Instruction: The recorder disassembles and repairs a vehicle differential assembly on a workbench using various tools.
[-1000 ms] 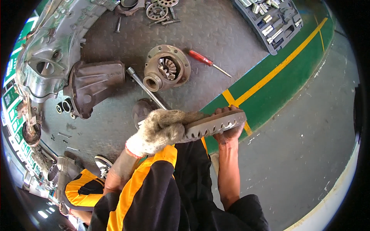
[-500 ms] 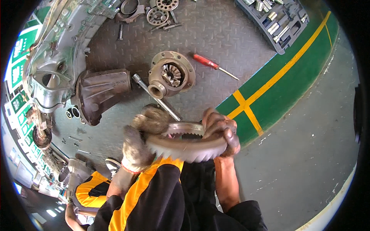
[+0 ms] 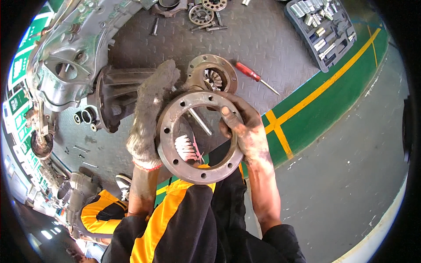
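A steel ring gear (image 3: 186,174) with bolt holes around its flat face is held up above my legs. My bare, grease-stained right hand (image 3: 249,127) grips its right side, thumb on the face and fingers reaching behind. Along the left edge lies my gloved left hand (image 3: 147,120), fingers stretched upward against or close to the rim; its thumb is hidden. Just beyond the ring, a flanged differential case (image 3: 196,81) with bevel gears inside rests on the floor plate. Through the ring's opening shows part of a steel bar tool (image 3: 201,122).
A red-handled screwdriver (image 3: 247,71) lies right of the case. At left stand a brown bell-shaped housing (image 3: 115,98) and a large metal casing (image 3: 50,85). The socket set box (image 3: 322,63) is far right; bolts and perforated discs (image 3: 201,15) lie far off. Another person's yellow-black clothing (image 3: 98,215) shows lower left.
The ring gear has turned from edge-on, teeth showing, to face-on with its bolt holes up. My left hand's fingers have straightened. The view has shifted slightly.
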### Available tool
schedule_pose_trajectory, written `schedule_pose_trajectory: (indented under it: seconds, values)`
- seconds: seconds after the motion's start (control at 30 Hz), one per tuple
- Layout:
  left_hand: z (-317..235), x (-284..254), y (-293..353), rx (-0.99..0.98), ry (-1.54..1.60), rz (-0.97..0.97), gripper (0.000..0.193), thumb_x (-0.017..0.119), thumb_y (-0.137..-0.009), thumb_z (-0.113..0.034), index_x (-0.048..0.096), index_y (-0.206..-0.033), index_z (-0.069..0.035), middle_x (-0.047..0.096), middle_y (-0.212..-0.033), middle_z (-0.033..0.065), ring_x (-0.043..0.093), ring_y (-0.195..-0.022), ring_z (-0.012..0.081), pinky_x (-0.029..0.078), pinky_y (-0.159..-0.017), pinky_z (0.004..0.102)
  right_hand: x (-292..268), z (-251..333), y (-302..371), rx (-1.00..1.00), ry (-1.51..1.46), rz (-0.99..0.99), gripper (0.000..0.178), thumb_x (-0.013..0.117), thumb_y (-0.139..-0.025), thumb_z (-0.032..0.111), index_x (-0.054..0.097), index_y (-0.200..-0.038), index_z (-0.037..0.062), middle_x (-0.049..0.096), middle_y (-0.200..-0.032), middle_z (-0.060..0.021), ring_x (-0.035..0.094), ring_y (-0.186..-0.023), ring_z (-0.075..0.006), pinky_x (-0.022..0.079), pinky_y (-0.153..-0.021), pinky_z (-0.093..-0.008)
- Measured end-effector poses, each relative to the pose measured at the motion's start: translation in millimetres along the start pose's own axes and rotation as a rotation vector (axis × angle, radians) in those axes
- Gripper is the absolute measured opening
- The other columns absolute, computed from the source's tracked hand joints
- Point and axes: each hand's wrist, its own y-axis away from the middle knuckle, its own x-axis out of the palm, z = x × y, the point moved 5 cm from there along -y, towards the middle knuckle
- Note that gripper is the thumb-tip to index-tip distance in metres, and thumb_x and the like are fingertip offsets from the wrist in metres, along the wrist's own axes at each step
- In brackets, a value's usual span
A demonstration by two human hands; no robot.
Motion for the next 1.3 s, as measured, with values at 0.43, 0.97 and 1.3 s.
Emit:
schedule_pose_trajectory:
  seconds: [0.43, 0.97, 1.3]
  values:
    - [20, -22, 25, -0.539, -0.109, -0.035, 0.051, 0.076, -0.086, -0.015, 0.055, -0.132, -0.003, 0.066, -0.112, 0.0092, 0.067, -0.091, 0.015, 0.058, -0.082, 0.029, -4, 3, 2, -0.315, 0.148, -0.113, 0.044, 0.077, -0.088, 0.01, 0.061, -0.127, -0.0029, 0.071, -0.112, -0.0128, 0.065, -0.103, -0.0148, 0.051, -0.093, -0.0289]
    - [23, -32, 14, -0.483, 0.111, -0.079, 0.062, 0.065, -0.095, -0.032, 0.042, -0.144, -0.001, 0.053, -0.139, 0.0156, 0.056, -0.124, 0.0258, 0.047, -0.106, 0.0389, 6, 22, -30, -0.271, 0.175, -0.114, 0.041, 0.08, -0.087, 0.016, 0.066, -0.119, -0.0056, 0.072, -0.099, -0.0101, 0.065, -0.081, -0.0122, 0.053, -0.073, -0.0246]
    - [-11, -16, 3, 0.048, -0.492, 0.241, 0.056, 0.078, -0.06, -0.017, 0.064, -0.111, 0.001, 0.065, -0.111, 0.0156, 0.061, -0.107, 0.0309, 0.045, -0.098, 0.042, 14, -31, 24, 0.652, -0.746, 0.165, 0.039, 0.056, -0.099, 0.016, 0.051, -0.132, -0.0041, 0.063, -0.115, -0.0172, 0.062, -0.089, -0.0234, 0.054, -0.078, -0.0322]
